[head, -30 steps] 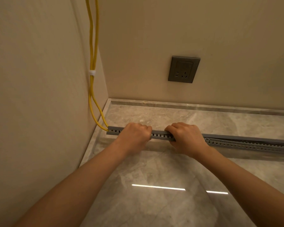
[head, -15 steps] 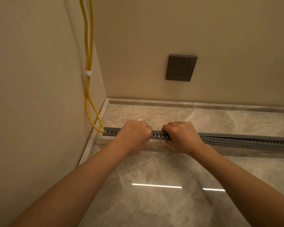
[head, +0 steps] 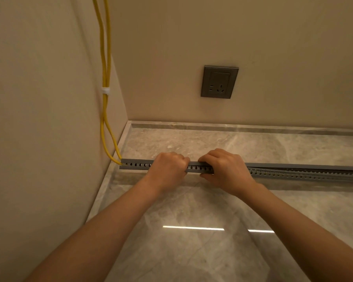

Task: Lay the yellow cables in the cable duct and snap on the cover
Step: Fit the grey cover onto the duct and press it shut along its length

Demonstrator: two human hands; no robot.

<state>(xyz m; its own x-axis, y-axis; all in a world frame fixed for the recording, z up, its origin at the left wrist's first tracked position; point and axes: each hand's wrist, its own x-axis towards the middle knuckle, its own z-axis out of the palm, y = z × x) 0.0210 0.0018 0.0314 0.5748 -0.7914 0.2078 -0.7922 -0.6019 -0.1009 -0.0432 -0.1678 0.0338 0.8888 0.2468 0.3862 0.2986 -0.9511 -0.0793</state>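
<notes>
You are looking into a corner where two beige walls are meeting. The left wall (head: 39,98) is running up close beside you, and a small white clip (head: 105,91) is sitting on it near the corner. On the back wall (head: 273,37) a dark grey socket (head: 219,82) is sitting well above the floor, its face showing pin holes under a blank upper panel. A stone strip (head: 232,126) is running along the foot of both walls. The floor (head: 192,257) is showing glossy grey-beige marble, and it is reflecting two thin bright streaks: a longer streak (head: 193,227) and, just right of it, a shorter streak (head: 260,231).
</notes>
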